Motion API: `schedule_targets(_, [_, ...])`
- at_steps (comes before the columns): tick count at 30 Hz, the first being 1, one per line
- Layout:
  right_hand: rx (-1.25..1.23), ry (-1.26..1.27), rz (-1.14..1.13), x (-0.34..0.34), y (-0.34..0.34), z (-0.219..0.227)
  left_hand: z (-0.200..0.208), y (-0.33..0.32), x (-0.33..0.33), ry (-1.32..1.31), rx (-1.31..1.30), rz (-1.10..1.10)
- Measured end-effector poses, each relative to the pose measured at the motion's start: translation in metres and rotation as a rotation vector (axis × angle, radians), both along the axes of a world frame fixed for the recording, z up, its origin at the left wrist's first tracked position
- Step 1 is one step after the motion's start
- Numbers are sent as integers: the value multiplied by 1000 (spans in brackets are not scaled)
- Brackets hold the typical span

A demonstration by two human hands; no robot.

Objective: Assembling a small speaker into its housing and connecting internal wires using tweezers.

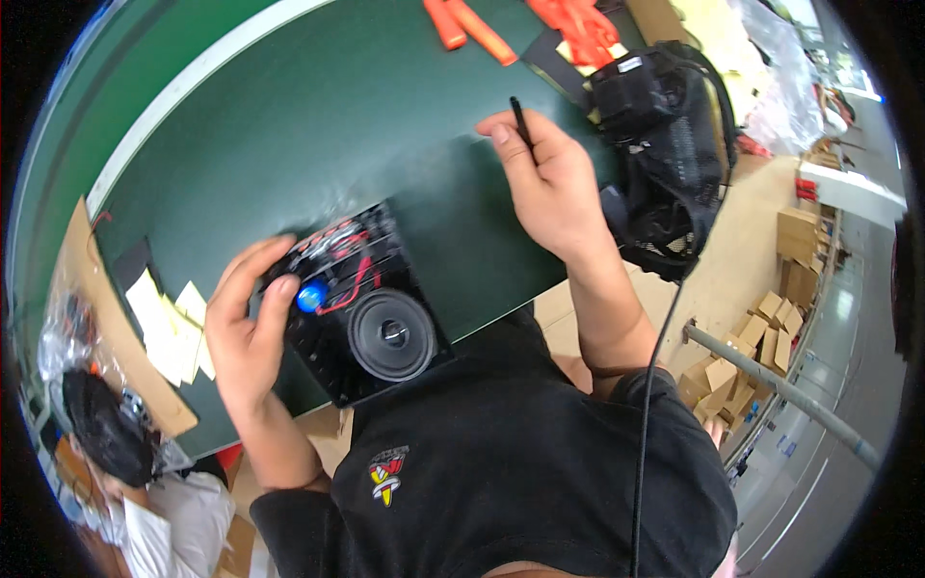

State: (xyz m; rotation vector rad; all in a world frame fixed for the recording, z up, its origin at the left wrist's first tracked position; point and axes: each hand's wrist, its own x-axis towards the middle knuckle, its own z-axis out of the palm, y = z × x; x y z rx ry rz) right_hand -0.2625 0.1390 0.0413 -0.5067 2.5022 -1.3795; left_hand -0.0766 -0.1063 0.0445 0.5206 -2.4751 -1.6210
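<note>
Yellow sheets [164, 328] lie left of the left hand [249, 323], which clasps the left side of the black case [332, 371] at the green table's [453, 222] near edge, thumb beside the blue part [312, 297]. Red wire [361, 279] sits exposed just above the speaker [391, 335]: a sliding thumb could snag it, and a slack grip could let the case slip off. Right hand [556, 178] pinches a black stick [520, 118] well apart, left of the bag [679, 164]; a careless jab could dent the speaker.

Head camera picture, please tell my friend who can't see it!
A person's left hand holds a black speaker panel with a round cone and blue part at a green table's edge, while the right hand holds a thin black stick.
</note>
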Motion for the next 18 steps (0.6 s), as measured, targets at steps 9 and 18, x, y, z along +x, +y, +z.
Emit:
schedule_targets(9, [454, 280, -126, -56, -1, 28, -3, -27, 1, 3, 167, -87])
schedule_targets(18, [780, 208, -144, -115, -29, -4, -10, -28, 2, 47, 259, -44])
